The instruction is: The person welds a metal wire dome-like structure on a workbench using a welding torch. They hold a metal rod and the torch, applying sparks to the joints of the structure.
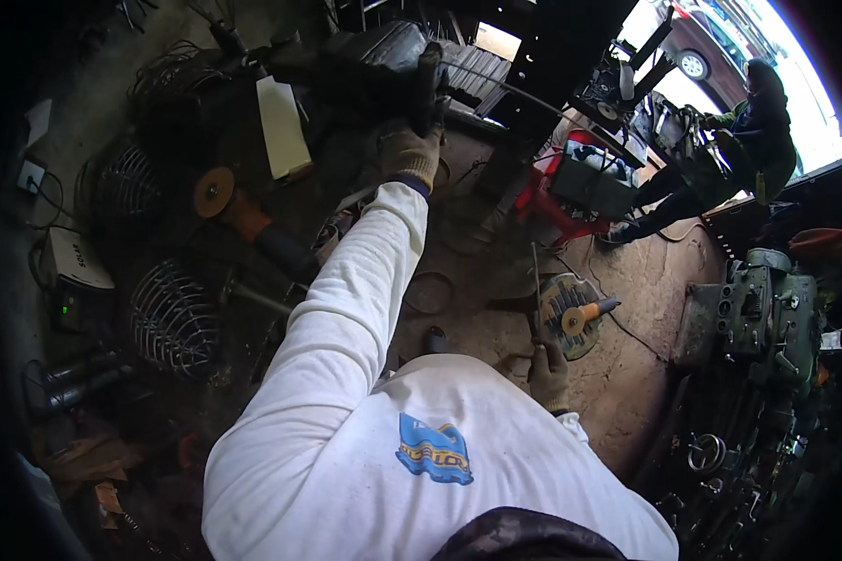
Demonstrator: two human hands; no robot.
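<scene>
My left arm, in a white sleeve, reaches far forward, and my left hand (pixel 410 154) wears a tan and dark work glove. Its fingers lie in shadow beside a dark bulky shape, so their grip cannot be made out. From near those fingertips a long thin rod (pixel 524 93) slants off to the right. Low and close to my body, my gloved right hand (pixel 549 379) is closed around a thin metal rod (pixel 536 285) that points away from me. Just beyond it, an orange angle grinder (pixel 585 316) rests on a round stool top (pixel 563 294).
A larger orange grinder (pixel 243 213) with a worn disc sits at left, near a pale box (pixel 283 129) and curved wire cages (pixel 173 318). A green machine (pixel 762 309) stands at right. Far right, a person (pixel 762 131) works near a red stand (pixel 547 201). A cable crosses the floor.
</scene>
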